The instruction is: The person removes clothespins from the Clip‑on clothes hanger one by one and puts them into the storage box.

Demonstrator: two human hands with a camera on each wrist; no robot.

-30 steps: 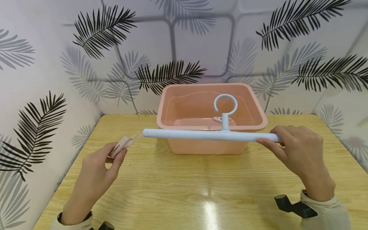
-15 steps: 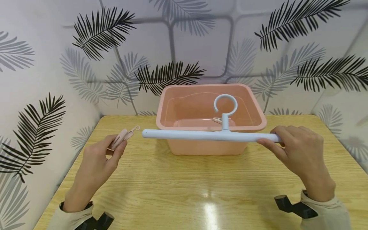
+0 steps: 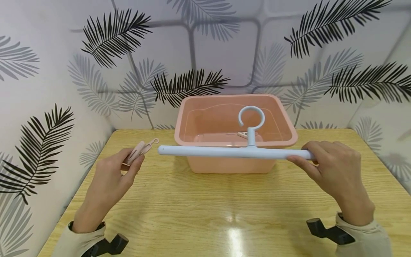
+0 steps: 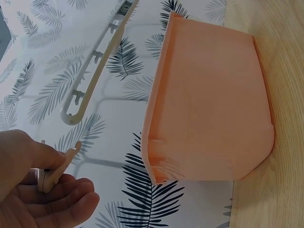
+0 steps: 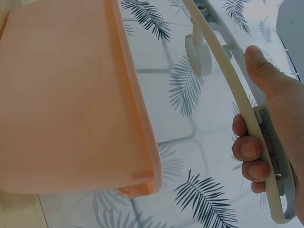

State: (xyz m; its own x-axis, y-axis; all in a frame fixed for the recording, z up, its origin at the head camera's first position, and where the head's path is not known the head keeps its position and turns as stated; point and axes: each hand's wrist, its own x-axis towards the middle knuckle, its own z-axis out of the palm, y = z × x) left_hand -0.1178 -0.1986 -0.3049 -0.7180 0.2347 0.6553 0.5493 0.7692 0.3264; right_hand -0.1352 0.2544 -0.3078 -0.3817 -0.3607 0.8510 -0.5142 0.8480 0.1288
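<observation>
My left hand pinches a pale pink clothes peg between thumb and fingers, with its small ring end pointing up and right. In the left wrist view the peg sits just below the free end of the hanger, apart from it. The right hand grips the right end of the light blue hanger, its bar held roughly level with the round hook upward. From the right wrist, the fingers wrap around the hanger's slotted bar, where small pegs join two rails.
Behind the hanger a pink plastic basin stands at the back of the wooden table. A pale clothes peg lies inside it. A leaf-patterned wall covering rises right behind the basin.
My left hand has moved slightly up and to the right with the peg, its ring now close to the hanger's left end. The right hand and hanger have stayed nearly still.
</observation>
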